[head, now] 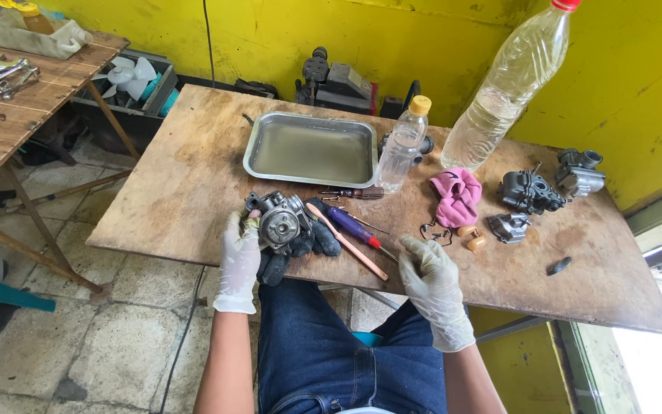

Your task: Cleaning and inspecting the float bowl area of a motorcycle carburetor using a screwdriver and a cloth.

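a worn wooden board [193, 184] serves as the bench, set against a yellow wall [270, 31] above a stained tile floor [116, 337]; a second wooden table [17, 115] with wrenches stands off to the left. the left hand [240, 257], in a pale glove, grips the carburetor [279, 222] at the board's near edge: the thumb presses its left side and the fingers curl under it, closed on the body. the carburetor sits just right of that thumb, its round face turned up toward the camera; i cannot tell a clear long axis. dark gloves [308, 245] lie touching it on the right. beyond the fingers sits a metal tray [312, 149] of liquid. a pink-handled brush [346, 241] and a purple screwdriver [354, 228] lie slanted, running from upper left to lower right, between the two hands. the right hand [432, 280], gloved, rests on the board with fingers loosely curled, holding nothing i can see. farther right are a pink rag [457, 195], two plastic bottles [404, 146] and more carburetor parts [530, 192].
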